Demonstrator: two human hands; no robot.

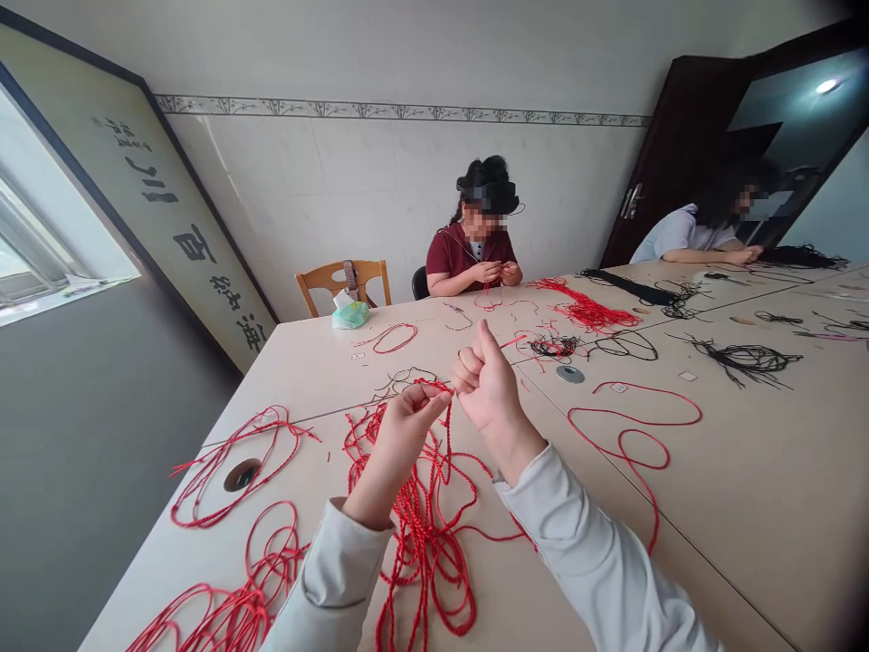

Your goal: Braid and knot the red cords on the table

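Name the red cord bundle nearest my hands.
The thick twisted bundle, under the left hand; other red bundles lie farther left or across the table.

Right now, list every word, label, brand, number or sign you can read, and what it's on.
"百", on the framed panel at the left wall
"川", same panel
Two more large characters there: blurred, probably "海" and "納"
Small writing at the panel's far end: too small to read
Small white tags on the table: too small to read
No brand or number legible.
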